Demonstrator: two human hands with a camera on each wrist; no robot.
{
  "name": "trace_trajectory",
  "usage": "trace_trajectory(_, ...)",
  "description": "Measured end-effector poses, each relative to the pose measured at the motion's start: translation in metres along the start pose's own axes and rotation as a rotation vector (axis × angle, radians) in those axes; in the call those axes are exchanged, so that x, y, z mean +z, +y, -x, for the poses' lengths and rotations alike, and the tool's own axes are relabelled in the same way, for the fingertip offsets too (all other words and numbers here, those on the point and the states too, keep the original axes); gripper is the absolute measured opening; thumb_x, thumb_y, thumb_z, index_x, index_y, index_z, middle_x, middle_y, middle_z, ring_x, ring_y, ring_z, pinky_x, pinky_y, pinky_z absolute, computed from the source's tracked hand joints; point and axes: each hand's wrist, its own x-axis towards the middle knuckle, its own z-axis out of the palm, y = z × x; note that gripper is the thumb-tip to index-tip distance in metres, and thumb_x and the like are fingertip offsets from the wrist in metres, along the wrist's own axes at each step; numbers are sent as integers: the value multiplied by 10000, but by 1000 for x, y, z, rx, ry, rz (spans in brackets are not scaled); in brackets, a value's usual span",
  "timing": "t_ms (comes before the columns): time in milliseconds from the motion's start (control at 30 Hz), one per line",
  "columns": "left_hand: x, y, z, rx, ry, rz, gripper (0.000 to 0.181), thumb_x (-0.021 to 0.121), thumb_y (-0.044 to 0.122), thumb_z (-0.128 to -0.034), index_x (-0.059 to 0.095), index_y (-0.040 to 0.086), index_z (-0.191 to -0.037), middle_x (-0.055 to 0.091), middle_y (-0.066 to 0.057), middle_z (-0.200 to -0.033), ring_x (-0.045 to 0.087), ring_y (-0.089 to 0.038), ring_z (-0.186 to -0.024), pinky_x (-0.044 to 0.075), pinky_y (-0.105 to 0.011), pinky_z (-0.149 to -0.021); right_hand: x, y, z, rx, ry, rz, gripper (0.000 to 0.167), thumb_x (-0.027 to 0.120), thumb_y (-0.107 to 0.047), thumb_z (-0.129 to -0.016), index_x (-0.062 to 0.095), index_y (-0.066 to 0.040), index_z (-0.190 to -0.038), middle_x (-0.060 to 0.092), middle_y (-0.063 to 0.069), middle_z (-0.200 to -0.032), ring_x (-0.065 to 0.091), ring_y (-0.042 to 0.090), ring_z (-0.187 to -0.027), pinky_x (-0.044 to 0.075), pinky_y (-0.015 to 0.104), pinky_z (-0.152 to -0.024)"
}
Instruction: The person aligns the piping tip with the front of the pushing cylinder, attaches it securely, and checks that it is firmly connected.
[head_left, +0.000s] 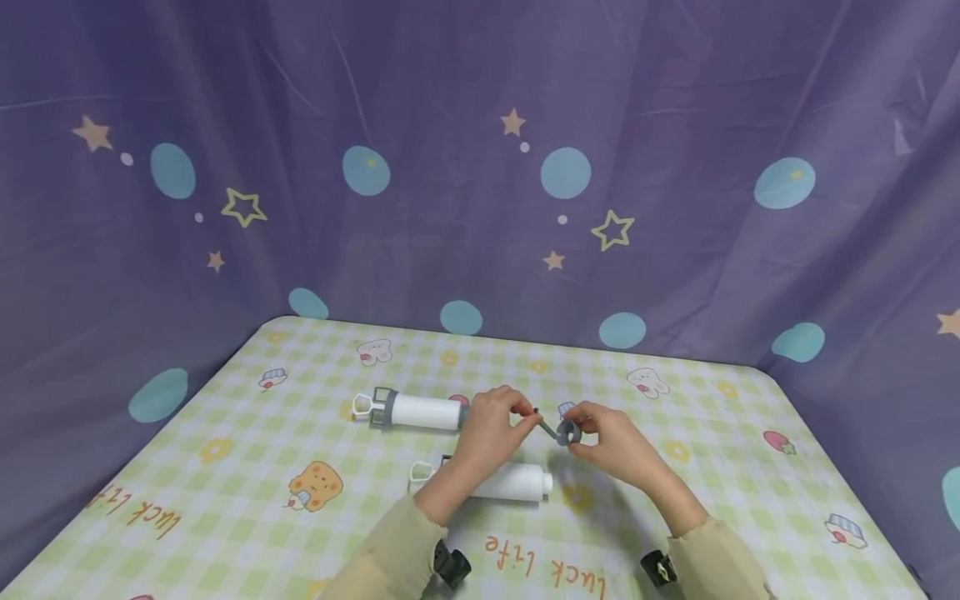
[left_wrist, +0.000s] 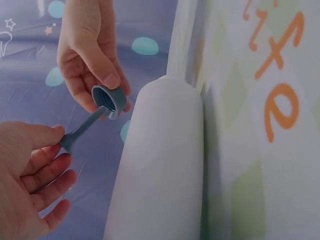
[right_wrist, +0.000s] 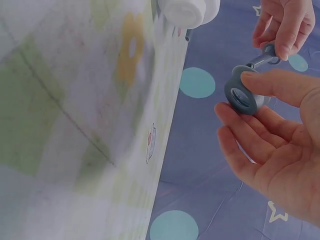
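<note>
My left hand [head_left: 491, 429] pinches the flared end of a slim grey nozzle [left_wrist: 82, 131] between thumb and fingertips. Opposite it, my right hand [head_left: 618, 442] grips a grey screw ring [left_wrist: 111, 100] with inner threads, thumb on one side and fingers on the other. The nozzle's far end meets the mouth of the ring; whether it is seated there I cannot tell. Below my left forearm lies a white tube [head_left: 517, 483] with a white loop handle, partly covered by that arm. Both hands are held above the table.
Behind the left hand lies a second white tube [head_left: 427, 412] with a grey collar [head_left: 381, 408] and white loop handle. A green-checked cloth with printed pictures covers the table [head_left: 247, 467]. A purple curtain [head_left: 465, 167] hangs along the back and sides.
</note>
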Motion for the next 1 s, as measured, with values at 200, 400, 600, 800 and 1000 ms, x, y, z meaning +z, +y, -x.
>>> trace_trajectory(200, -2, 1, 1, -11, 35, 2, 136, 722, 293, -764, 657, 177, -734, 620, 72, -727, 572, -111, -694, 445, -287, -714, 0, -5, -3, 13, 8, 10, 322, 702, -52, -754, 601, -61, -1060, 649, 26, -979, 633, 188, -875, 502, 414, -786)
trace_trajectory(400, 1, 1, 0, -23, 71, 10, 153, 716, 314, -766, 652, 179, -732, 617, 69, -726, 572, -112, -699, 450, -310, -745, 1, -10, -5, 28, 27, 6, 342, 712, -81, -760, 599, -61, -1082, 646, 27, -993, 629, 189, -897, 488, 426, -825)
trace_trajectory(600, 3, 3, 0, -4, 69, 11, 154, 723, 307, -761, 655, 172, -733, 620, 66, -725, 583, -106, -702, 459, -327, -780, 3, -11, -6, 27, 37, 2, 330, 717, -104, -763, 597, -77, -1069, 638, 26, -992, 617, 208, -915, 483, 420, -842)
trace_trajectory(800, 6, 4, 0, -2, 69, 13, 163, 717, 314, -765, 655, 166, -739, 620, 59, -733, 600, -144, -729, 453, -332, -779, 5, -12, -6, 30, 42, -4, 326, 721, -113, -765, 591, -105, -1064, 629, 23, -1002, 608, 207, -926, 478, 423, -847)
trace_trajectory(1000, 9, 6, 0, 5, 61, 13, 166, 718, 318, -760, 653, 167, -739, 615, 67, -733, 580, -105, -716, 451, -317, -775, 6, -13, -7, 15, 56, 1, 314, 723, -117, -764, 586, -126, -1047, 624, 9, -978, 604, 193, -909, 480, 430, -826)
